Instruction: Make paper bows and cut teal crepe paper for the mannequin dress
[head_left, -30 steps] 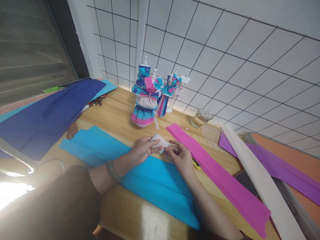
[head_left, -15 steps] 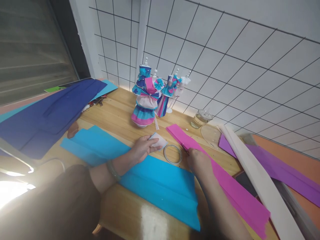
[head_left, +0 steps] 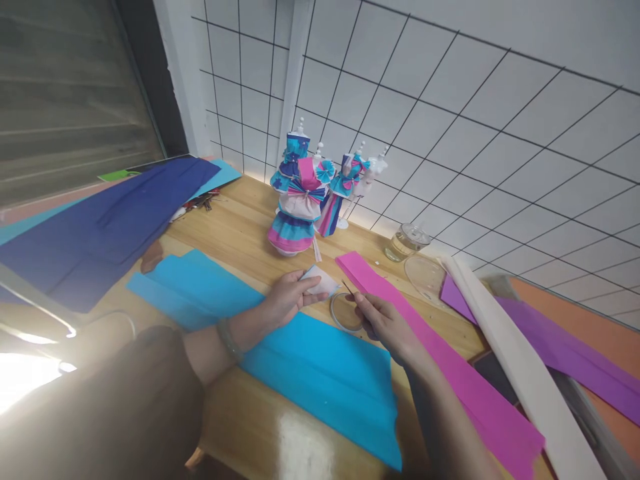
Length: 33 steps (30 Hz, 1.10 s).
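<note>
My left hand (head_left: 293, 297) pinches a small folded piece of pale paper with light-blue edges (head_left: 320, 281) between thumb and fingers. In my right hand (head_left: 380, 317) is what looks like a pair of small scissors (head_left: 348, 288); only the thin dark tips show, close to the paper's right corner, and the fingers hide the handles. Below the paper lies a roll of clear tape (head_left: 340, 313), partly covered by my right hand. A wide blue crepe paper strip (head_left: 320, 363) passes under my left forearm. My right forearm crosses over a pink crepe paper strip (head_left: 400, 293).
Several miniature dress forms in paper dresses (head_left: 295, 207) stand by the tiled wall. Right of them are a glass jar (head_left: 404, 243) and a clear plastic disc (head_left: 425, 277). Dark-blue paper (head_left: 110, 227) lies left; white (head_left: 510, 353) and purple strips (head_left: 555, 340) lie right. A bright lamp glows lower left.
My right hand has moved left and up with the scissors, bringing their tips from over the pink strip to beside the paper. My left hand still holds the paper.
</note>
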### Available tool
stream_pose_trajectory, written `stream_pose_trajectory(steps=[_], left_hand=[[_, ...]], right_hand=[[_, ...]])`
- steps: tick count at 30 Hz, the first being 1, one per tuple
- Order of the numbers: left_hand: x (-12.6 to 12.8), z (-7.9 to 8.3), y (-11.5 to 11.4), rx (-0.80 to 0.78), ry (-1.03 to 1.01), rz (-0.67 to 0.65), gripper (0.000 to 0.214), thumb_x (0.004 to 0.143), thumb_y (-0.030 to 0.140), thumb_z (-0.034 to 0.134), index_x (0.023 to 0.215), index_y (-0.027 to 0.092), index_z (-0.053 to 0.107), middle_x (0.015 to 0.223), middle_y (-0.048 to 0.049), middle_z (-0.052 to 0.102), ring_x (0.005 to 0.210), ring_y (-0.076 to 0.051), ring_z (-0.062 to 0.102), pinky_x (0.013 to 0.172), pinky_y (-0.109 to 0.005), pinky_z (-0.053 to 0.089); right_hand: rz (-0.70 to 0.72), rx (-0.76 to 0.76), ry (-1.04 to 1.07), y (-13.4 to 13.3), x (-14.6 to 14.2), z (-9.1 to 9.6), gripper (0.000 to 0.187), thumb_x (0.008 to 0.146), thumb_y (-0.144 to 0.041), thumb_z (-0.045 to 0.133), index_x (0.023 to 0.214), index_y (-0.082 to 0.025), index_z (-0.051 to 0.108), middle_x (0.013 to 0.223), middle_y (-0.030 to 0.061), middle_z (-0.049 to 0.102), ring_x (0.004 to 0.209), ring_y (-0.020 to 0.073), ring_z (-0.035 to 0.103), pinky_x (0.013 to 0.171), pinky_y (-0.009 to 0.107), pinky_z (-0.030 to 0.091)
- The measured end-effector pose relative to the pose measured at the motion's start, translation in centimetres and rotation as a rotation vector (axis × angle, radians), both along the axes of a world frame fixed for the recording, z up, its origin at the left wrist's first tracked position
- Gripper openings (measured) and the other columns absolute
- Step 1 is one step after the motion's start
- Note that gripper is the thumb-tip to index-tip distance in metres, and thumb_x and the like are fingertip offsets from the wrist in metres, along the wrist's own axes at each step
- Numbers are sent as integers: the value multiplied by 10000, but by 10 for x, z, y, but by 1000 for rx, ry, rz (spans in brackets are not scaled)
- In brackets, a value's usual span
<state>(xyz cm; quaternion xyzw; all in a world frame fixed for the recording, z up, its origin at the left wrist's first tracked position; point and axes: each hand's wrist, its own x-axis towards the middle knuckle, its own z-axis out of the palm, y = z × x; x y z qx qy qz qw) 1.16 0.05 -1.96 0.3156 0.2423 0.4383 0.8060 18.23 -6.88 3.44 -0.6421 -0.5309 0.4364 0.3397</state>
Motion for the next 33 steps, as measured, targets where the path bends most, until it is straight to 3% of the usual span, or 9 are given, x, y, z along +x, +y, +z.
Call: stream_pose_trajectory(steps=[9, 19, 33], left_hand=[[1, 1, -2, 12, 16, -34, 187, 731, 178, 608, 901, 103, 591, 963, -95, 627, 911, -186, 582, 837, -357, 469], [2, -2, -3, 38, 19, -73, 212, 730, 211, 615, 908, 100, 589, 981, -109, 626, 919, -197, 583, 874, -395, 444], [2, 1, -4, 17, 42, -70, 206, 728, 193, 617, 901, 88, 580, 962, -110, 626, 893, -193, 593, 869, -396, 449]], right_hand=[[24, 44, -33, 1, -3, -4, 387, 727, -558, 496, 661, -180, 543, 525, -43, 364, 447, 86, 300, 405, 219, 225], [80, 42, -126, -1, -6, -2, 423, 793, -545, 407, 790, -150, 557, 563, -41, 328, 467, 78, 289, 406, 208, 233], [100, 44, -157, 0, -6, -4, 425, 803, -567, 364, 697, -171, 479, 562, -46, 287, 490, 86, 258, 446, 223, 206]])
